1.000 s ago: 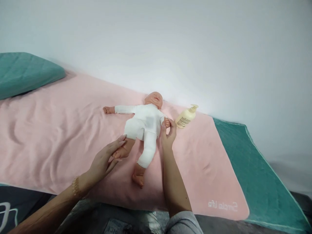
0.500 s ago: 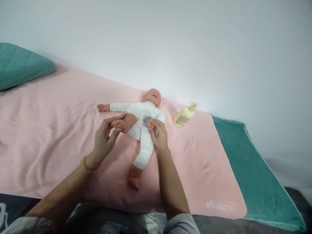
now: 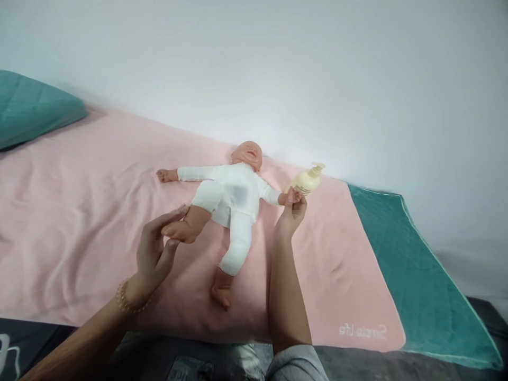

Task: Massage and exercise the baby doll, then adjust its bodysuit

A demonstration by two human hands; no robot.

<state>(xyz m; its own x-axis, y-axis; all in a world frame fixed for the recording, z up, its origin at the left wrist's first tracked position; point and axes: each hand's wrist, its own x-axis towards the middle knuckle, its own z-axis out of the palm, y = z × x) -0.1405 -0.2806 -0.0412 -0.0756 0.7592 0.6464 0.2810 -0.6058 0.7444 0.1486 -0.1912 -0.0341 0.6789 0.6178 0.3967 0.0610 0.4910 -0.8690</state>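
A baby doll (image 3: 242,198) with a white cloth body lies on its back on a pink blanket (image 3: 337,275), its head toward the wall. My left hand (image 3: 156,246) holds the doll's bare foot (image 3: 184,228) on the left between thumb and fingers. With my right hand (image 3: 291,214) I pinch the doll's small hand (image 3: 292,196) on the right, its arm stretched outward. The doll's other leg lies straight toward me. Just behind my right hand is a pale yellow pump bottle (image 3: 307,181), its lower part partly covered.
A green pillow (image 3: 37,106) rests at the far left. Green cloth (image 3: 416,264) extends past the blanket on the right. A white wall (image 3: 254,69) rises behind the blanket. Dark surfaces show along the near edge.
My right hand has drawn the doll's arm from its belly out to the right, near the bottle. My left hand has moved the foot down and left, straightening the bent leg.
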